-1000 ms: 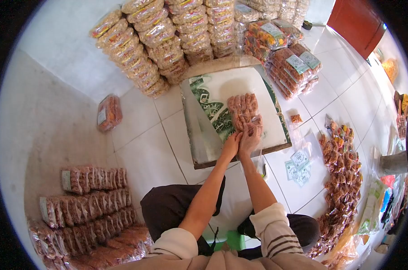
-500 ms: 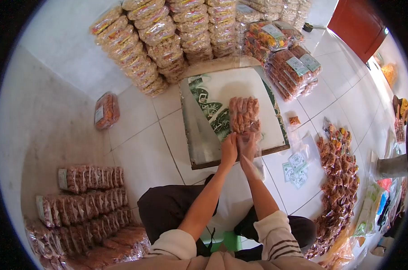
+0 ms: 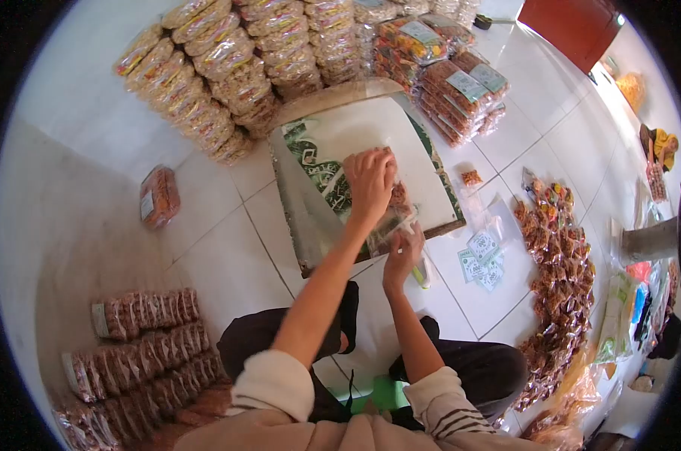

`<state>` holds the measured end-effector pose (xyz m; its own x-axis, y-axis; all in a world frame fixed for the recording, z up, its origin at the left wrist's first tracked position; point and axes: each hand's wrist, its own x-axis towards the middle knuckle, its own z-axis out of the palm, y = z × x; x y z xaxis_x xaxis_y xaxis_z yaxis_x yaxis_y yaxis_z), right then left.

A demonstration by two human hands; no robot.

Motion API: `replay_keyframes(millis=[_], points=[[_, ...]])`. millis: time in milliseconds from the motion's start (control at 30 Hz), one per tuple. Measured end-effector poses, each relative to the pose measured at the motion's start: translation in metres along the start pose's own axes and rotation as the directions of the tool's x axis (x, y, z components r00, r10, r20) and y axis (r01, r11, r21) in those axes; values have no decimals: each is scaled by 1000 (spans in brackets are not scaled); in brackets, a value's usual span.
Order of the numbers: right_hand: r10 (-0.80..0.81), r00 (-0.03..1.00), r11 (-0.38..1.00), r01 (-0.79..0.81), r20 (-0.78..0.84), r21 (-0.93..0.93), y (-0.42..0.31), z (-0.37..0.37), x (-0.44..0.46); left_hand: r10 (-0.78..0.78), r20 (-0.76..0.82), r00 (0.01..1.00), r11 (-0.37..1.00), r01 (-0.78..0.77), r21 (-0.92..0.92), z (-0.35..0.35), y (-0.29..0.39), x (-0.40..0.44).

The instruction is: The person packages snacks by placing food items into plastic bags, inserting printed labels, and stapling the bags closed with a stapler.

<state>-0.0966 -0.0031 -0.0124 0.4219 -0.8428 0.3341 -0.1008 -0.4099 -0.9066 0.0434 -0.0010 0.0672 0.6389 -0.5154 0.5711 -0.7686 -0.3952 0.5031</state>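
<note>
A clear plastic bag of reddish-brown snacks (image 3: 399, 197) lies on the low board-topped table (image 3: 415, 139). My left hand (image 3: 370, 180) rests palm down over the bag's far part, fingers laid out across it and hiding most of the snacks. At the near edge of the table, my right hand (image 3: 405, 252) grips the loose plastic end of the same bag. A slim white and green tool (image 3: 424, 272), its kind unclear, is on the floor just beside my right hand.
Tall stacks of packed snacks (image 3: 205, 83) stand behind the table, with labelled packs (image 3: 464, 94) at its right. Printed labels (image 3: 481, 261) and a long heap of small snack bags (image 3: 562, 293) lie to the right. Rows of filled bags (image 3: 141, 349) sit at lower left.
My left hand has moved from the bag's near end forward onto the snacks. The right hand has drawn back slightly with the bag's end, and the whole view has shifted.
</note>
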Motion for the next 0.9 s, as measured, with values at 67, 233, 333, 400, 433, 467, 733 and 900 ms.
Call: replay_keyframes(millis=[67, 233, 333, 400, 433, 467, 733, 900], points=[[45, 999, 997, -46, 15, 57, -3, 6, 3, 76, 115, 991, 986, -91, 137, 15, -11, 8], [-125, 987, 992, 125, 101, 7, -9, 13, 26, 226, 375, 899, 920, -323, 220, 26, -27, -2], [-107, 982, 991, 118, 156, -61, 1, 31, 38, 264, 408, 874, 925, -349, 150, 17, -25, -4], [-61, 982, 997, 69, 177, -43, 2, 33, 42, 240, 420, 875, 925, -337, 173, 17, -25, -2], [-26, 982, 999, 32, 189, -26, 1, 32, 44, 228, 421, 878, 922, -334, 195, 17, -25, 0], [-27, 981, 999, 32, 192, -26, -3, 27, 43, 226, 420, 879, 923, -331, 196, 17, -24, 0], [-165, 963, 979, 187, 215, -85, 10, 28, 35, 218, 423, 880, 930, -319, 184, 18, -27, -2], [-126, 968, 987, 145, 217, -73, -5, 24, 39, 229, 323, 918, 958, -271, 92, 20, -28, 1]])
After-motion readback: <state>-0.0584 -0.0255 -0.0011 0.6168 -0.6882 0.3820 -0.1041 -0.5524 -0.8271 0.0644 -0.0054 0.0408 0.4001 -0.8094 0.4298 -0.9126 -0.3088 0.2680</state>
